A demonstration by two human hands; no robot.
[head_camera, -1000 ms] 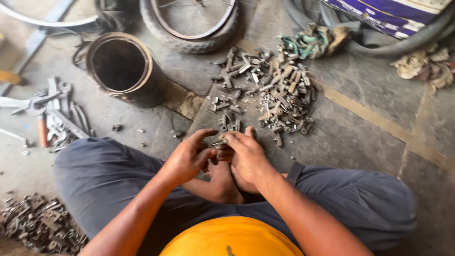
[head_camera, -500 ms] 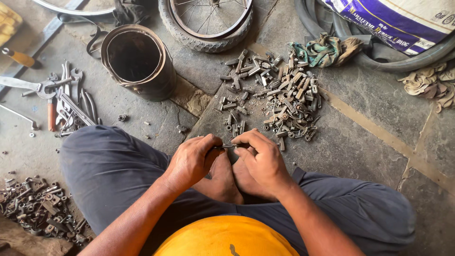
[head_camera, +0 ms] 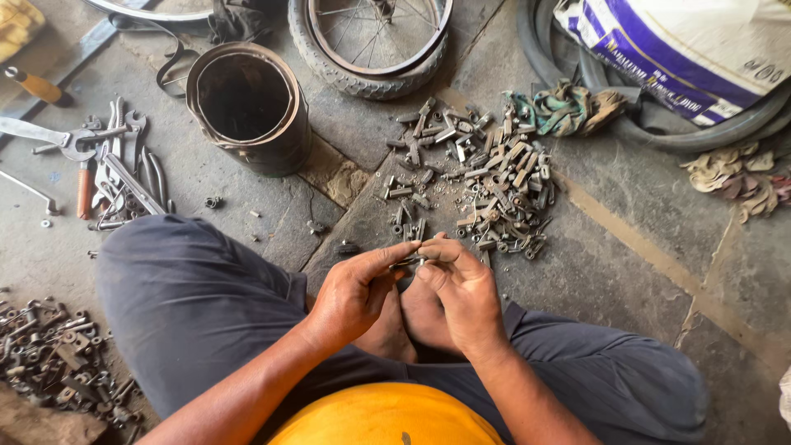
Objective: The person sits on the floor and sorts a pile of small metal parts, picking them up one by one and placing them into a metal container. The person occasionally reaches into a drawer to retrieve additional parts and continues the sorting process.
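Observation:
I sit cross-legged on a stone floor. My left hand [head_camera: 354, 290] and my right hand [head_camera: 461, 284] meet over my bare feet, and together they pinch a small dark metal part [head_camera: 412, 260] between the fingertips. Just beyond my hands lies a spread pile of small rusty metal parts [head_camera: 482, 177], bolts and short bars. What kind of part I hold is too small to tell.
A rusty round tin [head_camera: 247, 107] stands at the upper left. Wrenches and pliers [head_camera: 111, 169] lie left of it. A small spoked wheel with a tyre [head_camera: 371, 41] is at the top, a printed sack [head_camera: 684, 45] and rags [head_camera: 564, 107] at the right. More scrap parts [head_camera: 58, 358] lie by my left knee.
The view has shifted so the floor things sit lower and closer. My hands stay together on the small part, with the fingers turning slightly.

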